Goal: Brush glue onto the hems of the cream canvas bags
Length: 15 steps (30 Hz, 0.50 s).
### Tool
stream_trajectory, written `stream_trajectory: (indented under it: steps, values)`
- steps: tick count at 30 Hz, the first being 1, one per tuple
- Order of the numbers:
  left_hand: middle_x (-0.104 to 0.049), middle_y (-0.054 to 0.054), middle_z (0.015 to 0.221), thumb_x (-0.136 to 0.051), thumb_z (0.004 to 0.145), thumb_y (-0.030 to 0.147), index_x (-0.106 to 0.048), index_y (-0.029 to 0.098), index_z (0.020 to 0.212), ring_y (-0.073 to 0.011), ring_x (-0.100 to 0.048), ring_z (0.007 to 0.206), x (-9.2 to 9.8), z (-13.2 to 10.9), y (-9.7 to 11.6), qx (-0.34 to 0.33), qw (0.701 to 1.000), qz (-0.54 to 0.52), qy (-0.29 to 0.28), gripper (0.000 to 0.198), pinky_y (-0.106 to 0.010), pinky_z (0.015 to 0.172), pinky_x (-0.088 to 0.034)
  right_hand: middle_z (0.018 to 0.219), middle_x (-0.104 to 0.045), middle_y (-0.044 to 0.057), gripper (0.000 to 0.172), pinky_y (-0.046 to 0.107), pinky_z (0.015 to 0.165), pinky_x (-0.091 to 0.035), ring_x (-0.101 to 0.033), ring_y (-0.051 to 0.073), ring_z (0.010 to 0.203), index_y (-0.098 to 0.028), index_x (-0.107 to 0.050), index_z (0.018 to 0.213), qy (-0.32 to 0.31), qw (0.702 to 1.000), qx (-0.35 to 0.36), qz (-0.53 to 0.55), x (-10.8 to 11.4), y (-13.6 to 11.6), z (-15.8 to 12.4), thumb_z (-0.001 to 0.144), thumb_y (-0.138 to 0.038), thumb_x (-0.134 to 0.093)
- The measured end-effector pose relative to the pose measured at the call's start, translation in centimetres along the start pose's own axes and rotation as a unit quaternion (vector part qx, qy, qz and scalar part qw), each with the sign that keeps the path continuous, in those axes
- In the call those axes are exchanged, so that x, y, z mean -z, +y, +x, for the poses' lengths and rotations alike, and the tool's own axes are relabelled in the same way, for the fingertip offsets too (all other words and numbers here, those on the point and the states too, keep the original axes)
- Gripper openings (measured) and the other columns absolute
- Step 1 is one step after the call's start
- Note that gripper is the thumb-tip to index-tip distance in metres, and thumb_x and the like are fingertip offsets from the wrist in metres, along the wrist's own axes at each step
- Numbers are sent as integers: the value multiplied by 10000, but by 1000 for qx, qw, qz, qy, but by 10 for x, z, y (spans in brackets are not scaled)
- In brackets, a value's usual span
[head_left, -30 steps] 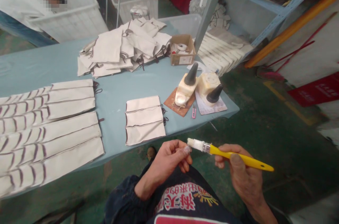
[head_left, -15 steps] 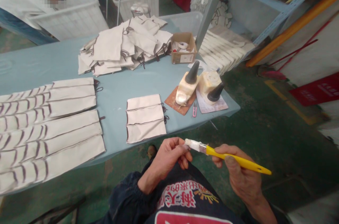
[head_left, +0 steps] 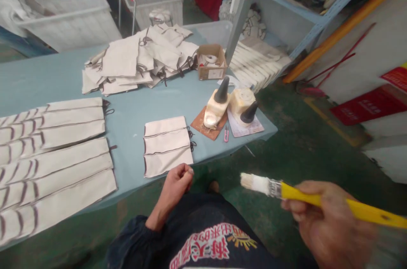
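My right hand (head_left: 330, 214), somewhat blurred, is wrapped round the yellow handle of a paintbrush (head_left: 276, 188). The brush lies nearly level over the floor, its white-coated bristles pointing left. At the table's front edge my left hand (head_left: 178, 184) is closed, thumb against curled fingers; whether anything small is inside cannot be seen. Just beyond it lie three off-white fabric pieces (head_left: 167, 142) with dark edging and cords on their right side. To their right, a pale container with a black cone (head_left: 216, 108) stands on a brown board, beside a second such container (head_left: 243, 103).
Pink thread snips (head_left: 226, 134) lie by the boards. Overlapping fabric pieces (head_left: 76, 176) cover the table's left side. Behind are a fabric heap (head_left: 127, 57), a cardboard box (head_left: 211, 63) and a grey post (head_left: 244, 10). Another person's sleeve (head_left: 15, 10) shows near a white bin (head_left: 73, 19).
My right hand has drawn the paintbrush right, away from my left hand. The left hand has left the bristles and moved left to the table edge. The view has shifted slightly right.
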<state>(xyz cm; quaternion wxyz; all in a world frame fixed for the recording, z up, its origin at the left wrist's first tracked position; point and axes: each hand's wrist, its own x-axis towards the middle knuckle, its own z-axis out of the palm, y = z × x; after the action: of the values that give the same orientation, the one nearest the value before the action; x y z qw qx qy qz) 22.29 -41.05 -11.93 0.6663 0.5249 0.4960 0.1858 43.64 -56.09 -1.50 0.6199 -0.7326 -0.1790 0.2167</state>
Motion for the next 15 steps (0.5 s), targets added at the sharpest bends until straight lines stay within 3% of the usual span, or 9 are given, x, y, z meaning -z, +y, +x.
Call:
stream_trajectory:
  steps: [4,7,11,15]
  values:
    - [-493,45,522,-420,1003,402,-449,233,676,-118,-455,498,-5,-9,15,-64,996,-1,-59,370,-244,544,-391,465,-516,-50,408,275,414,-473,-468,132,379,-206,-661,793,14,993,-90,79,-20,10,11,826,-608,-723]
    - [-443,54,484,-340,1058,492,-419,238,655,-113,-425,463,-19,-21,27,-80,993,4,-83,483,-250,540,-387,468,-504,-72,486,252,409,-468,-437,107,380,-188,-656,807,12,979,-161,125,-34,21,12,729,-645,-803]
    - [-500,37,514,-400,1052,567,-503,209,688,-109,-451,493,-26,-33,39,-101,990,36,-90,521,-241,550,-380,467,-506,-68,509,250,404,-472,-436,105,386,-178,-660,812,-23,977,-168,127,-37,29,9,726,-657,-811]
    - [-663,-21,704,-519,1023,501,-624,172,850,-119,-555,559,-24,-38,50,-107,990,43,-81,386,-231,543,-416,483,-542,-47,482,257,405,-488,-462,116,387,-179,-668,832,-52,983,-140,107,-32,34,10,798,-650,-766]
